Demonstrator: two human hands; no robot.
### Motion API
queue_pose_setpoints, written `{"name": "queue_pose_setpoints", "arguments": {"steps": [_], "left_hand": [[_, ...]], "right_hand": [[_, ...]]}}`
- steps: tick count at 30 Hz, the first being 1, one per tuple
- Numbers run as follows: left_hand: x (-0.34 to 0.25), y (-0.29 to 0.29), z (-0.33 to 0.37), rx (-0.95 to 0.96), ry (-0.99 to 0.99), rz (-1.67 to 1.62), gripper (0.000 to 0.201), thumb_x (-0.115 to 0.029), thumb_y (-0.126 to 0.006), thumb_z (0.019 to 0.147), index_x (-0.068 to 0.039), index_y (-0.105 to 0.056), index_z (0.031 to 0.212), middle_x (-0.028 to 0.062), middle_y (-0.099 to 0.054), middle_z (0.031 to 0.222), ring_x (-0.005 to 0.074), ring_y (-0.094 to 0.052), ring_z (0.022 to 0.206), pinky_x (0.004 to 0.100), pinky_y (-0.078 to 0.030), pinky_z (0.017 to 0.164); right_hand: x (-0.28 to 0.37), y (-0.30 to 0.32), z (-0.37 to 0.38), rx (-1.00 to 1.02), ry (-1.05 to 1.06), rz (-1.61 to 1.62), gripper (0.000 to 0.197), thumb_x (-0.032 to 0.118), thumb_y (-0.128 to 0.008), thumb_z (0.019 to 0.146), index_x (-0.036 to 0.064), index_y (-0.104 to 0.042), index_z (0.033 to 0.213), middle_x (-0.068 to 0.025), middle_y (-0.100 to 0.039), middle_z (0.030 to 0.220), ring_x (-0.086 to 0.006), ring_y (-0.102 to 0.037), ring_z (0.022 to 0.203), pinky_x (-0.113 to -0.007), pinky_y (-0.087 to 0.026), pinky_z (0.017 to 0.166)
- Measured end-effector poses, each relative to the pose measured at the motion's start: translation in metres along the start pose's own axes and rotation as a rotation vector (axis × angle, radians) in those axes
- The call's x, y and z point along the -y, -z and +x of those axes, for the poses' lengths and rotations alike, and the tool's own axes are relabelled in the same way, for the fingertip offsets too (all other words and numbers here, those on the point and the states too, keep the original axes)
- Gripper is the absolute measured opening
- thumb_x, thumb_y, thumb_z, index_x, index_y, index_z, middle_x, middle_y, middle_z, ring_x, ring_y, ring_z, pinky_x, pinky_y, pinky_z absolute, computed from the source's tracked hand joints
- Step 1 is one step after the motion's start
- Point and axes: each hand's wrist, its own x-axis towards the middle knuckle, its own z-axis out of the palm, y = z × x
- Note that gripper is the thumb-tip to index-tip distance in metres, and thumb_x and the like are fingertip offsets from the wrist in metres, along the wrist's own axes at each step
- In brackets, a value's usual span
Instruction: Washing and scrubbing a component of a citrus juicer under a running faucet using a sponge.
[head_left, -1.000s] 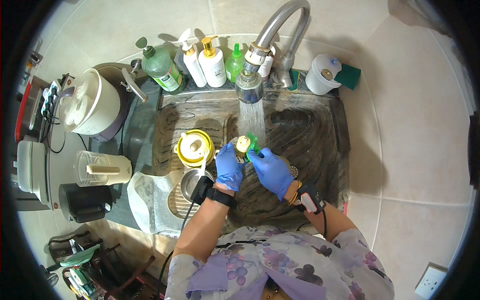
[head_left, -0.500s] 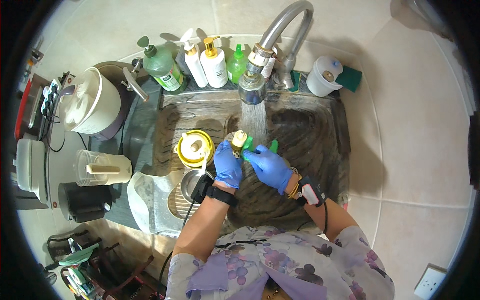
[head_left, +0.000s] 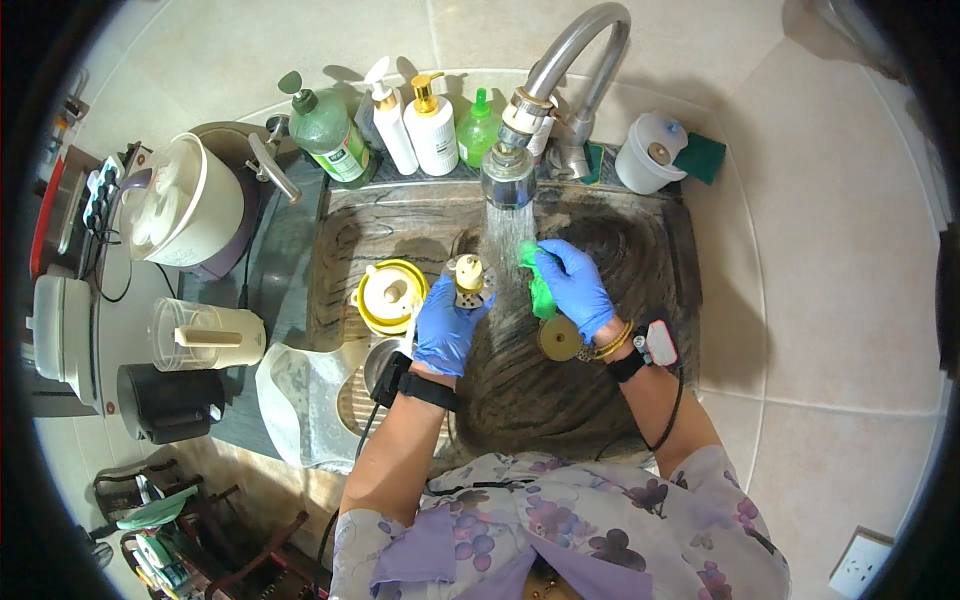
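Over the dark sink (head_left: 590,400), my left hand (head_left: 446,332), in a blue glove, is closed on a small round part with a cream knob (head_left: 468,276) and a holed metallic rim. Its exact kind I cannot make out. My gloved right hand (head_left: 577,288) pinches a crumpled bright green cloth (head_left: 541,292) beside the falling water (head_left: 509,232). Below that hand, near the wrist, a round brass-coloured disc (head_left: 559,339) lies in the sink. Left of my left hand sits a yellow-rimmed bowl (head_left: 365,318) holding a cream lidded piece (head_left: 388,290).
The curved metal faucet (head_left: 575,40) runs into the sink. Behind it stand pump bottles (head_left: 430,135) and a white container (head_left: 645,160) with a green scouring pad (head_left: 699,158). At left are a clear jug (head_left: 205,335), a black canister (head_left: 170,403) and a large white pot (head_left: 205,215).
My hands have moved apart. The right one has drawn the green cloth up and to the right, off the knobbed part, which my left hand still holds. The brass-coloured disc now shows.
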Motion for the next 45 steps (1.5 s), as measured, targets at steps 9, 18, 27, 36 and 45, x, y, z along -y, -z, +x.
{"name": "queue_pose_setpoints", "arguments": {"steps": [9, 18, 27, 36, 45], "left_hand": [[0.01, -0.012, -0.011, 0.01, -0.036, 0.055, 0.027, -0.015, -0.039, 0.092, -0.001, -0.045, 0.115, 0.011, -0.054, 0.107, 0.024, -0.056, 0.093, 0.0354, -0.05, 0.077], [-0.005, -0.008, -0.002, 0.069, -0.107, 0.021, 0.03, -0.015, -0.045, 0.088, 0.001, -0.047, 0.114, 0.0124, -0.054, 0.111, 0.0277, -0.054, 0.101, 0.0409, -0.045, 0.087], [-0.013, -0.02, -0.021, 0.118, 0.033, -0.023, 0.03, -0.012, -0.041, 0.089, -0.004, -0.045, 0.118, 0.0117, -0.052, 0.114, 0.0255, -0.052, 0.104, 0.043, -0.046, 0.087], [-0.009, -0.022, -0.027, 0.15, 0.048, 0.067, 0.029, -0.008, -0.036, 0.09, -0.007, -0.046, 0.118, 0.0103, -0.055, 0.111, 0.0232, -0.056, 0.097, 0.041, -0.049, 0.082], [-0.01, -0.027, -0.029, 0.169, 0.074, -0.033, 0.027, -0.008, -0.037, 0.09, -0.007, -0.047, 0.115, 0.0111, -0.055, 0.111, 0.025, -0.056, 0.098, 0.0434, -0.048, 0.083]], "right_hand": [[0.019, -0.029, -0.024, 0.282, 0.212, -0.791, 0.024, 0.015, -0.05, 0.079, 0.0094, -0.053, 0.102, -0.0191, -0.053, 0.083, -0.0368, -0.055, 0.076, -0.045, -0.045, 0.064], [0.01, 0.002, -0.028, 0.199, 0.267, -0.555, 0.022, 0.012, -0.05, 0.078, 0.0113, -0.057, 0.098, -0.0174, -0.055, 0.078, -0.0359, -0.055, 0.072, -0.041, -0.045, 0.064], [0.029, -0.005, -0.009, 0.221, -0.135, -0.093, 0.031, 0.029, -0.061, 0.081, 0.0008, -0.061, 0.094, -0.0153, -0.063, 0.081, -0.0142, -0.058, 0.072, -0.029, -0.045, 0.066], [0.018, -0.012, -0.007, 0.301, -0.035, -0.094, 0.025, 0.018, -0.063, 0.077, -0.0023, -0.061, 0.091, -0.0135, -0.063, 0.08, -0.0138, -0.058, 0.072, -0.028, -0.046, 0.069], [0.022, -0.001, -0.01, 0.347, -0.171, 0.04, 0.018, 0.015, -0.061, 0.078, 0.0008, -0.06, 0.089, -0.0038, -0.058, 0.069, -0.0076, -0.054, 0.062, -0.023, -0.043, 0.053]]}}
